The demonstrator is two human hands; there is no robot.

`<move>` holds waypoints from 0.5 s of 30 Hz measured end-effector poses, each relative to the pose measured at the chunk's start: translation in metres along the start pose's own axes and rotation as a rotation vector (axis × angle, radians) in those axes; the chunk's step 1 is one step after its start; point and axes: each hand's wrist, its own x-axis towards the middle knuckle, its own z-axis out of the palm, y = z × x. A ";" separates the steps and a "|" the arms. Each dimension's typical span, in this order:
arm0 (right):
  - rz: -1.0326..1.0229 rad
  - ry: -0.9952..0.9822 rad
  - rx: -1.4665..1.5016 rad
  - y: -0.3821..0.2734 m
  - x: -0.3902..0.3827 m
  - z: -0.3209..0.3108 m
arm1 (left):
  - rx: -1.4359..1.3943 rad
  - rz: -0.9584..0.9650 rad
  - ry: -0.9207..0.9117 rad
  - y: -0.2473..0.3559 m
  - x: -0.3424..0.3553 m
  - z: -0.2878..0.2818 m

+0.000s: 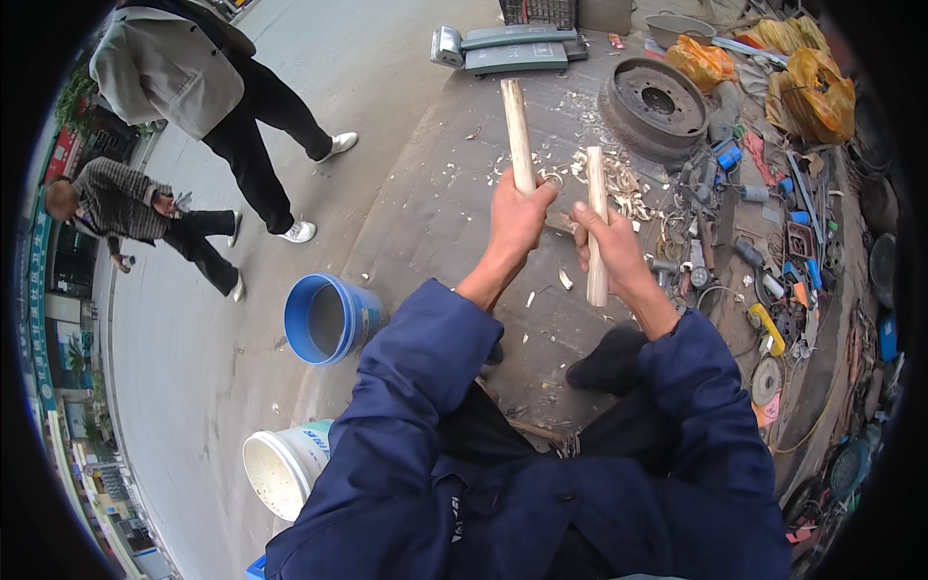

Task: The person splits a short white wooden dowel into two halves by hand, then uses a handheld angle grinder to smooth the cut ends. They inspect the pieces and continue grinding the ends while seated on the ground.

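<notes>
"As the right hand (623, 249) grips the right stick (596, 266) around its middle, what about the left hand (516, 215)?"

"It's closed around the lower part of the left stick (517, 130)."

"How do both look?"

"Pale, straight, bare wood, held apart over the ground (449, 208), with curled shavings (628, 189) beyond."

Streetside workshop: wood shavings (630, 190), wheel rim (633, 94)

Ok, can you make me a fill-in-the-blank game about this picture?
1. The number of wooden sticks in the left hand and right hand together is ____.
2. The blue bucket stands to the person's ____.
3. The bucket below it in the picture is mostly ____.
4. The person's sleeves are dark ____.

Missing words: two; left; white; blue.
</notes>
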 end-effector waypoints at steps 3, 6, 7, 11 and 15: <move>-0.136 0.037 -0.027 -0.013 0.006 -0.018 | 0.131 0.021 -0.004 -0.008 0.004 -0.005; -0.236 0.059 -0.120 -0.022 0.009 -0.023 | 0.231 0.002 -0.062 -0.012 0.001 -0.003; -0.251 0.061 -0.124 -0.024 0.010 -0.022 | 0.259 -0.020 -0.086 -0.012 -0.002 -0.002; -0.306 0.028 -0.031 -0.035 0.012 -0.020 | 0.335 -0.014 -0.203 -0.007 -0.016 0.007; -0.350 -0.019 0.146 -0.042 0.012 -0.019 | 0.415 0.064 -0.250 -0.003 -0.024 0.017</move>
